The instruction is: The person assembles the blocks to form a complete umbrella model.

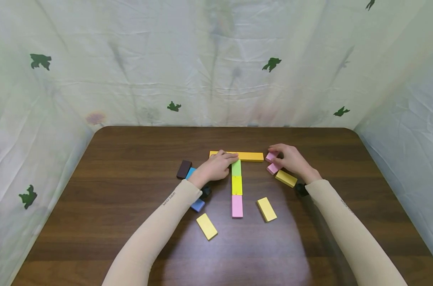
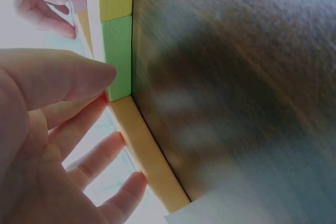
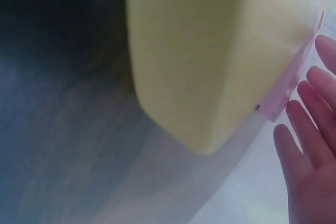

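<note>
My left hand point(image 1: 218, 165) rests at the junction of a long orange bar point(image 1: 251, 157) and a green block point(image 1: 236, 167). Its thumb touches the green block in the left wrist view, and its other fingers lie fairly straight along the bar's far side. Below the green block, a bright yellow block point(image 1: 236, 185) and a pink block point(image 1: 237, 206) continue the column. Off the bar's right end, my right hand point(image 1: 291, 159) pinches a small pink block point(image 1: 271, 156) between thumb and fingers. Just nearer lies another pink block point(image 1: 273, 169), followed by a pale yellow block point(image 1: 286, 178).
Two pale yellow blocks point(image 1: 207, 227) point(image 1: 267, 209) lie either side of the column's near end. A dark brown block point(image 1: 184, 169) and blue blocks point(image 1: 198, 205) sit by the left forearm, partly covered. A patterned curtain point(image 1: 216, 79) hangs behind the wooden table point(image 1: 130, 159).
</note>
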Tool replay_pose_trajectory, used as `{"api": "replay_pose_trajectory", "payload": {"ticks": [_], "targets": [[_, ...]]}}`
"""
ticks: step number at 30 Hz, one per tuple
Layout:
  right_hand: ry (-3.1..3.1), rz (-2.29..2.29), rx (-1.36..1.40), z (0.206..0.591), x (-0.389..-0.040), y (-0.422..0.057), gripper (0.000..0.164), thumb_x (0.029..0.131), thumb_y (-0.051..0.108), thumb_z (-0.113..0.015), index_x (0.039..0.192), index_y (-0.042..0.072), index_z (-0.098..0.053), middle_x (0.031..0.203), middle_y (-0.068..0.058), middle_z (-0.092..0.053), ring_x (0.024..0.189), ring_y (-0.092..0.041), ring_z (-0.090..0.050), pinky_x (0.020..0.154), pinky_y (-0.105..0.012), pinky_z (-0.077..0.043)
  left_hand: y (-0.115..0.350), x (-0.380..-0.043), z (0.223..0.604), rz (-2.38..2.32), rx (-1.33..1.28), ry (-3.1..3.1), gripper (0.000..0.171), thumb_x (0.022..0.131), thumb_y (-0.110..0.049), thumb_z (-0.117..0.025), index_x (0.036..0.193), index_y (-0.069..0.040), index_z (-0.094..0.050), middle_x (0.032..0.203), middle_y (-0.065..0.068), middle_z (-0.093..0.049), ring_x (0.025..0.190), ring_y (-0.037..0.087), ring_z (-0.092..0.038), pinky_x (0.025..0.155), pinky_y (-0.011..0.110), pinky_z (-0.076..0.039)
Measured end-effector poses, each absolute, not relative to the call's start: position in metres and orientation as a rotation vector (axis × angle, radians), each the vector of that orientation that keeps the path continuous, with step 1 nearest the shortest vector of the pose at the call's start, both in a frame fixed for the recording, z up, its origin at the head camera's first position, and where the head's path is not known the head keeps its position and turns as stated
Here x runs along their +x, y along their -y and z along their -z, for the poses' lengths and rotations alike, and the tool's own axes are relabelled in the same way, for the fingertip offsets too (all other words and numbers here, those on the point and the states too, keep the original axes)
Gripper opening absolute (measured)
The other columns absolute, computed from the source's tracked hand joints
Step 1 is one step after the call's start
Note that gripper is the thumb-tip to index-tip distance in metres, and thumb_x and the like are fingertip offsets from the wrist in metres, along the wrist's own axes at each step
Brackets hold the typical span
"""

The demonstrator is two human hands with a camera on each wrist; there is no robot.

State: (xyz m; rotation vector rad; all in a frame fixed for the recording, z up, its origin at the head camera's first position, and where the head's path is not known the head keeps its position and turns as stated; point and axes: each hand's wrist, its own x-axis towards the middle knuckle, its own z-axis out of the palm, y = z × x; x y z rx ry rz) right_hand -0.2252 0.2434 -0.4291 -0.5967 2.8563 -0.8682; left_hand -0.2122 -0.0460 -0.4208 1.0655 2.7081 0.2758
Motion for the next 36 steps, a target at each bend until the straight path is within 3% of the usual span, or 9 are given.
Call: {"api": "replay_pose_trajectory", "payload": {"ticks": [19,36], "targets": [[-2.843,0.794,-0.451,0.425,-0.228,-0.238,0.049,0.087,0.007,-0.068,0.131,-0.006,-0.053,0.137,-0.023,-0.047,0.124,-0.038,-0.044,0.102,-0.051,-0.035,0.047,-0.212,0.420,-0.303,1.070,-2.696,0.051,0.094,-0.002,-0.050,0.144,-0.007,-0.042,0.151,0.004,-0.036,0.124,0.030,-0.038,0.097,0.042,-0.038],[-2.786,0.813,-0.536,0.429,-0.236,-0.231,0.051,0.088,0.005,-0.067,0.136,-0.002,-0.051,0.143,-0.019,-0.043,0.131,-0.036,-0.039,0.104,-0.050,-0.034,0.047,-0.211,0.418,-0.313,1.045,-2.688,0.051,0.094,-0.002,-0.050,0.145,-0.008,-0.043,0.151,0.003,-0.036,0.126,0.030,-0.037,0.098,0.044,-0.037]]}}
